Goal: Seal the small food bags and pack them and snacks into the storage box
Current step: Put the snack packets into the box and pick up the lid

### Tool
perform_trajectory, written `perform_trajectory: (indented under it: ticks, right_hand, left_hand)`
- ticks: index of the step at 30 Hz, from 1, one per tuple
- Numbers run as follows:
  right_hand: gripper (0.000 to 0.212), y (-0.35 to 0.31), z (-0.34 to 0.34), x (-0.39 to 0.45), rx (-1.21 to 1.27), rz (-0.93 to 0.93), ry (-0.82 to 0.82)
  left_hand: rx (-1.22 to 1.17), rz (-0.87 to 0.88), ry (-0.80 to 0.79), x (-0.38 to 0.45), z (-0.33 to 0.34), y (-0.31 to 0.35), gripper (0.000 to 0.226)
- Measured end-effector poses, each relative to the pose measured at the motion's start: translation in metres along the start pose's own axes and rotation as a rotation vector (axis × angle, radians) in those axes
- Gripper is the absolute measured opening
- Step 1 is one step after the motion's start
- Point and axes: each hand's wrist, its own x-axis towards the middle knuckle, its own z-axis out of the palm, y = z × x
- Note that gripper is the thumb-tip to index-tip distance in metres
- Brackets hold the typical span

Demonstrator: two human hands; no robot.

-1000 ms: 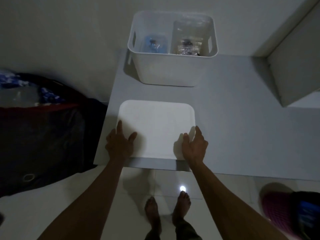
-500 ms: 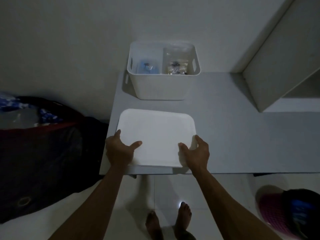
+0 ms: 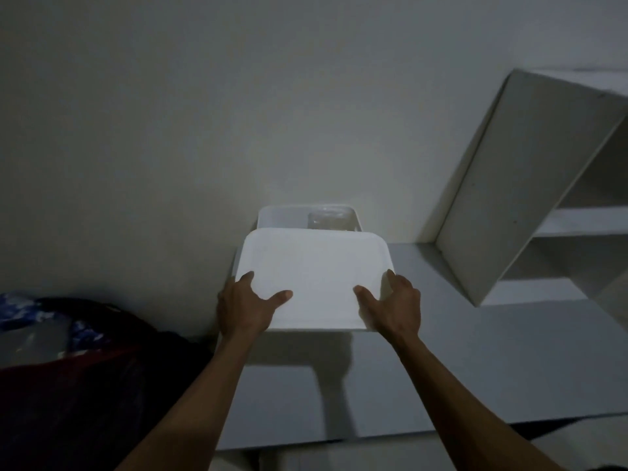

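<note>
Step in hand: closing the storage box (image 3: 272, 217); the packing looks finished, judging by the lid (image 3: 314, 277) held in the air between the person and the box.
Lid: white, flat, with rounded corners, lifted off the grey desk (image 3: 475, 351) and casting a shadow on it; its far edge hides the near rim of the box.
Left hand (image 3: 245, 307): grips the lid's near left corner, thumb spread across the top face, fingers curled round the left edge.
Right hand (image 3: 394, 305): grips the near right corner the same way, thumb on top, fingers wrapped round the right edge.
Storage box: white, at the far edge of the desk against the wall; only its far rim and part of its inside show.
Food bags: one clear bag (image 3: 328, 220) shows in the right half of the box; what else lies inside is hidden by the lid.
Next move calls for: carrying the lid farther, levelling it, squaring its corners with the rim, then lowering and pressing it down evenly.
Nearby: white shelving (image 3: 530, 198) to the right, dark bag (image 3: 85, 385) to the left.
</note>
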Motion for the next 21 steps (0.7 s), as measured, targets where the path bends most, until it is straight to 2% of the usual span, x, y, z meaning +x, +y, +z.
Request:
perform_trajectory:
  ticks: [8,21]
  right_hand:
    - [0.08,-0.025,0.027,0.084,0.001,-0.009,0.003]
    - [0.092,-0.033,0.108,0.212,0.106,0.064,-0.117]
  left_hand:
    - [0.022,-0.031,-0.038,0.073,0.025,0.018,0.109]
    - [0.014,-0.144,-0.111,0.205,0.075,0.032,0.115]
